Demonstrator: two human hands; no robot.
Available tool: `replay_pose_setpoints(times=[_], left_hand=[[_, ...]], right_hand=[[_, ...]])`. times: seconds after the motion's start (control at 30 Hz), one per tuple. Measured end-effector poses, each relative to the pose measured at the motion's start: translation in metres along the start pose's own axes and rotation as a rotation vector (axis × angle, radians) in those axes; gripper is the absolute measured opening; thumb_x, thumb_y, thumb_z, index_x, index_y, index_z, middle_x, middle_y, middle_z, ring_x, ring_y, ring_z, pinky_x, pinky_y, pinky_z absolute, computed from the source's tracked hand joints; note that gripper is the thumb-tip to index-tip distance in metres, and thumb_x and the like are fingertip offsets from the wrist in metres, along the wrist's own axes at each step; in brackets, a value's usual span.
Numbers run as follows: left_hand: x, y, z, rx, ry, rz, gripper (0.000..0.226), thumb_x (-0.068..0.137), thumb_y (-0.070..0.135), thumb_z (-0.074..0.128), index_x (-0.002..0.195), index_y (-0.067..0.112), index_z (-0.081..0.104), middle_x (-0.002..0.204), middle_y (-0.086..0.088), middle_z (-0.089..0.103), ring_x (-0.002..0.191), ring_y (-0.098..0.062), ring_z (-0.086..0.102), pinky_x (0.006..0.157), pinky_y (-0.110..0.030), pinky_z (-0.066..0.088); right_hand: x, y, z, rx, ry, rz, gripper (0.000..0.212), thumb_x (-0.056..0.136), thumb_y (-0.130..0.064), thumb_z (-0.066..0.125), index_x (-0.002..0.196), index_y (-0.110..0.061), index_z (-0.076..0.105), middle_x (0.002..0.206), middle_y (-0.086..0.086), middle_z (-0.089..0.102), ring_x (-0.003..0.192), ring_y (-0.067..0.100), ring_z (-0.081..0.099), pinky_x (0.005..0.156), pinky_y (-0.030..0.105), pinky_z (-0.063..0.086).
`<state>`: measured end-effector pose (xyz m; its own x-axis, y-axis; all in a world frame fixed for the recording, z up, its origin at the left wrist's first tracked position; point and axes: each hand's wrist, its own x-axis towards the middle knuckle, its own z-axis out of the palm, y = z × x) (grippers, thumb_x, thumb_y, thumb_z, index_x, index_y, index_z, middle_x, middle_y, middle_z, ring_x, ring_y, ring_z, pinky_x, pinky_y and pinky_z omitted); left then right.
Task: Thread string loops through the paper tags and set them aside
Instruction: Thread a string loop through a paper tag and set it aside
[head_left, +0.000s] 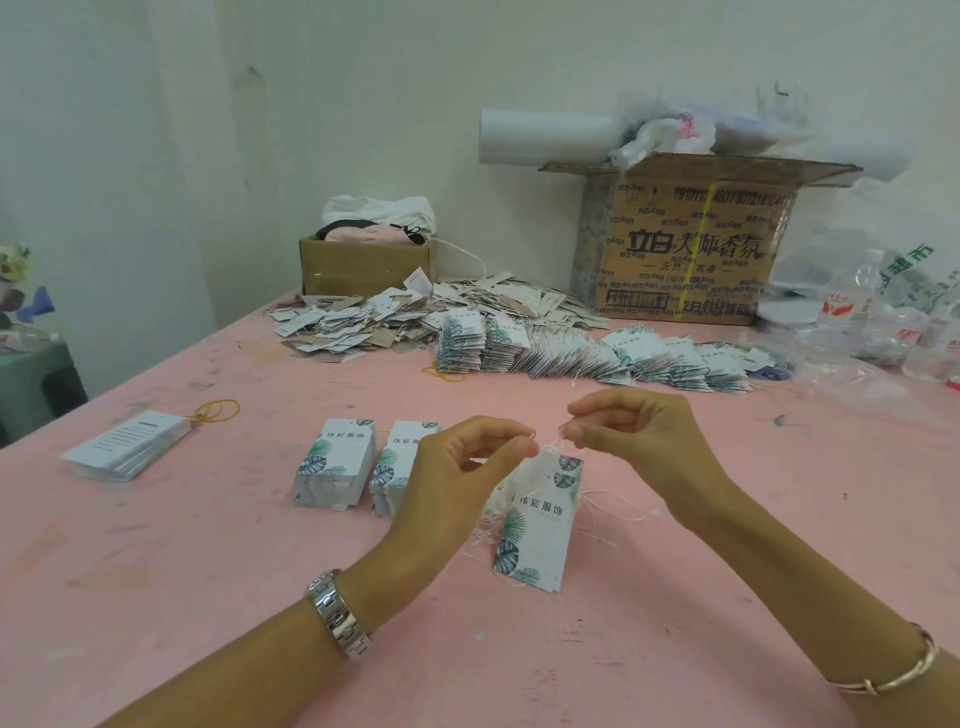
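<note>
Head view: paper tag (540, 525) just right of the twin stacks (335, 462) — long axis toward the wearer, top end raised — left hand (457, 483) and right hand (639, 441) pinching its string (551, 447); bare table (208, 597) nearer.

Two hands (457, 478) (639, 441), one held tag bundle (540, 519), three tag stacks (335, 465) (392, 462) (127, 444), two cardboard boxes (363, 265) (691, 249), one wristwatch (340, 616).

place: small packing workroom | signs: heaps of tags (457, 317) on pink table (208, 571), cardboard boxes (691, 244), bare white wall (311, 104)
</note>
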<state>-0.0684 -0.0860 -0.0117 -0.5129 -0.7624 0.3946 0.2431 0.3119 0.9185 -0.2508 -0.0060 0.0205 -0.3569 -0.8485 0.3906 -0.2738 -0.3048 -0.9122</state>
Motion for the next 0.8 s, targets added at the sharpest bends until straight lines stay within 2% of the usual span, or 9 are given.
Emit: replay_pose_setpoints(times=[0.13, 0.27, 0.33, 0.43, 0.5, 0.57, 0.7, 0.8], left_hand=[[0.0, -0.003, -0.001, 0.063, 0.008, -0.021, 0.003, 0.083, 0.025, 0.075, 0.081, 0.023, 0.073, 0.084, 0.008, 0.075, 0.078, -0.001, 0.064, 0.073, -0.019, 0.049], [-0.001, -0.004, 0.0, 0.105, -0.002, -0.02, 0.005, 0.086, 0.02, 0.074, 0.081, 0.023, 0.074, 0.084, 0.006, 0.075, 0.079, -0.006, 0.066, 0.075, -0.032, 0.052], [-0.002, -0.004, 0.001, 0.121, -0.008, -0.014, 0.005, 0.085, 0.021, 0.075, 0.081, 0.023, 0.074, 0.083, 0.006, 0.075, 0.078, -0.006, 0.066, 0.073, -0.035, 0.051], [-0.002, -0.005, 0.0, 0.143, -0.015, -0.005, 0.004, 0.085, 0.023, 0.075, 0.081, 0.024, 0.074, 0.082, 0.007, 0.075, 0.076, -0.004, 0.065, 0.067, -0.029, 0.046], [-0.002, -0.005, 0.0, 0.153, -0.015, 0.002, 0.005, 0.086, 0.021, 0.075, 0.081, 0.024, 0.074, 0.081, 0.008, 0.074, 0.075, -0.003, 0.063, 0.063, -0.021, 0.043], [-0.002, -0.006, 0.0, 0.148, -0.012, 0.008, 0.006, 0.086, 0.019, 0.075, 0.081, 0.022, 0.074, 0.08, 0.006, 0.074, 0.073, -0.002, 0.062, 0.061, -0.016, 0.042], [-0.002, -0.006, 0.0, 0.14, -0.01, 0.019, 0.004, 0.086, 0.016, 0.075, 0.082, 0.018, 0.074, 0.078, 0.004, 0.074, 0.07, -0.001, 0.061, 0.058, -0.01, 0.04], [-0.002, -0.006, 0.0, 0.137, -0.014, 0.021, 0.004, 0.086, 0.016, 0.075, 0.082, 0.018, 0.074, 0.078, 0.004, 0.074, 0.07, -0.002, 0.061, 0.059, -0.01, 0.041]], right_hand=[[-0.002, -0.002, 0.003, 0.056, -0.056, -0.002, 0.035, 0.06, -0.021, 0.085, 0.092, -0.009, 0.073, 0.083, 0.013, 0.076, 0.073, 0.018, 0.072, 0.07, 0.02, 0.054], [-0.006, -0.002, 0.009, 0.012, -0.109, -0.062, 0.025, 0.068, -0.016, 0.082, 0.092, -0.013, 0.073, 0.083, 0.012, 0.076, 0.075, 0.021, 0.073, 0.071, 0.023, 0.056], [-0.008, -0.003, 0.012, -0.026, -0.109, -0.093, 0.025, 0.069, -0.018, 0.082, 0.092, -0.015, 0.073, 0.082, 0.01, 0.076, 0.076, 0.022, 0.073, 0.074, 0.029, 0.057], [-0.01, -0.005, 0.016, -0.082, -0.091, -0.118, 0.027, 0.069, -0.022, 0.082, 0.093, -0.014, 0.073, 0.081, 0.008, 0.076, 0.076, 0.023, 0.072, 0.079, 0.047, 0.054], [-0.011, -0.007, 0.018, -0.116, -0.074, -0.134, 0.027, 0.069, -0.022, 0.082, 0.093, -0.013, 0.072, 0.08, 0.006, 0.076, 0.075, 0.024, 0.071, 0.077, 0.053, 0.051], [-0.012, -0.008, 0.018, -0.127, -0.06, -0.14, 0.026, 0.071, -0.021, 0.082, 0.094, -0.013, 0.071, 0.08, 0.005, 0.076, 0.075, 0.024, 0.07, 0.076, 0.053, 0.05], [-0.013, -0.008, 0.019, -0.137, -0.049, -0.144, 0.026, 0.072, -0.02, 0.081, 0.094, -0.014, 0.071, 0.08, 0.004, 0.076, 0.074, 0.022, 0.069, 0.073, 0.043, 0.047], [-0.013, -0.007, 0.019, -0.126, -0.05, -0.151, 0.026, 0.072, -0.019, 0.081, 0.095, -0.012, 0.07, 0.08, 0.005, 0.076, 0.073, 0.024, 0.068, 0.072, 0.047, 0.047]])
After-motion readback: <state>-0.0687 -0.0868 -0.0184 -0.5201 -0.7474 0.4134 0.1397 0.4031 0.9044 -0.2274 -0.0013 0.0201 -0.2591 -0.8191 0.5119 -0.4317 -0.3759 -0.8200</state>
